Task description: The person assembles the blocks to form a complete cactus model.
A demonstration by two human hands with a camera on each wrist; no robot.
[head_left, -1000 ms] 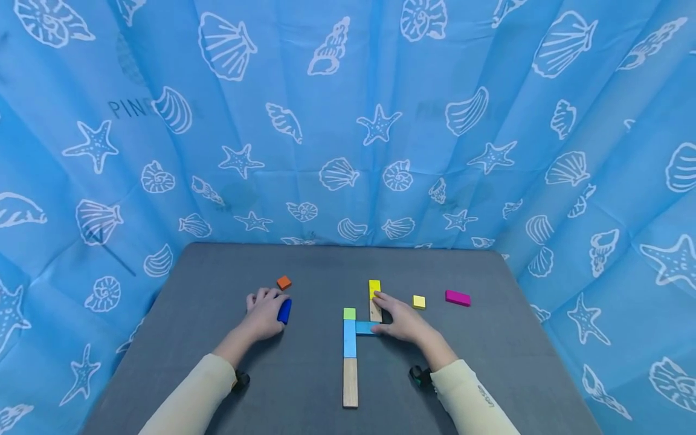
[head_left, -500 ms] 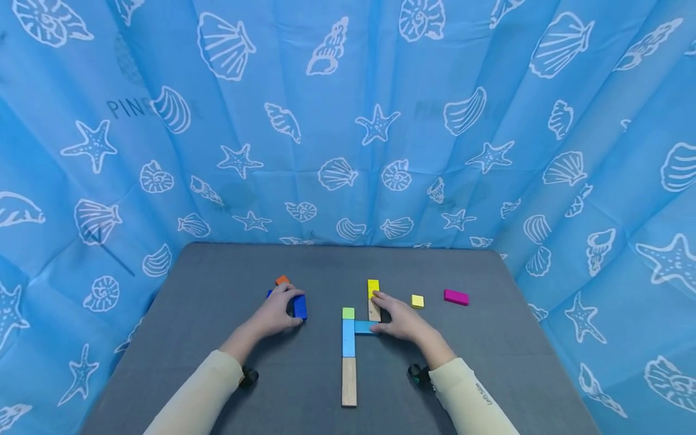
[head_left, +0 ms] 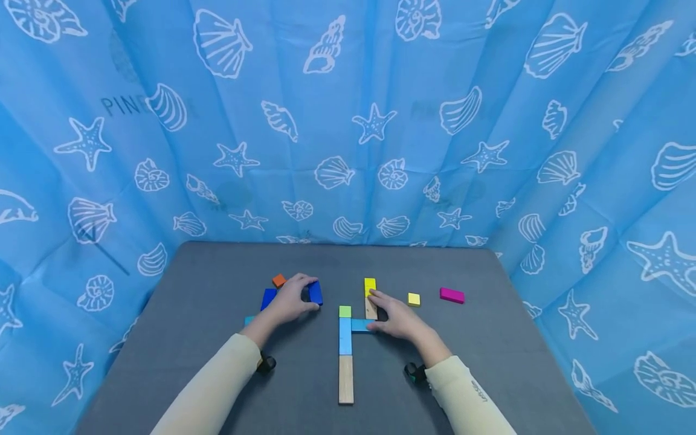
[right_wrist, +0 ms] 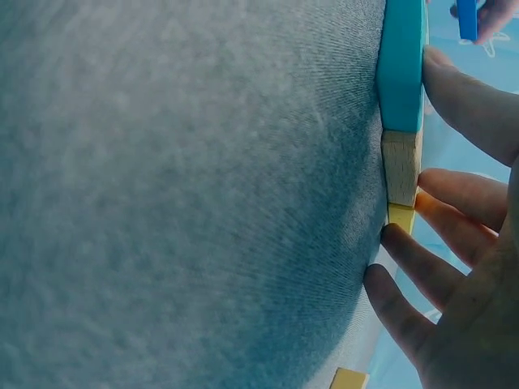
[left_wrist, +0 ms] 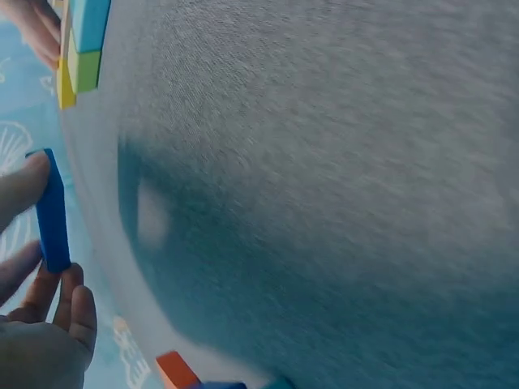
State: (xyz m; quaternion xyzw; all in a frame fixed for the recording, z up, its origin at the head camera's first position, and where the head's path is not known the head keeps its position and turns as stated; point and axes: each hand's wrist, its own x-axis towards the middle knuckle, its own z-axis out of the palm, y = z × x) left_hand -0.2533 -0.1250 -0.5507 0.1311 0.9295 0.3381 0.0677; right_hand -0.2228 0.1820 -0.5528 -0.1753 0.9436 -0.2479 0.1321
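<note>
My left hand (head_left: 286, 304) pinches a dark blue rectangular block (head_left: 315, 293) between thumb and fingertips, raised off the table as its shadow below shows in the left wrist view. On the table stands a row of a green cube (head_left: 345, 311), a light blue block (head_left: 345, 336) and a plain wooden block (head_left: 345, 379). A blue crosspiece block (head_left: 359, 325) joins it to a short wooden block (head_left: 371, 311) with a yellow block (head_left: 370, 284) beyond. Extended fingers of my right hand (head_left: 402, 319) rest along these; its thumb touches the crosspiece in the right wrist view.
Left of the row lie an orange cube (head_left: 279, 280), another dark blue block (head_left: 267, 298) and a teal block (head_left: 249, 320) partly hidden by my left arm. A pale yellow cube (head_left: 414, 299) and a magenta block (head_left: 452, 295) lie to the right. A shell-print curtain (head_left: 348, 199) hangs behind the table.
My left hand has carried the dark blue block rightward, towards the row, uncovering another dark blue block and a teal one. My right hand has stayed at the crosspiece.
</note>
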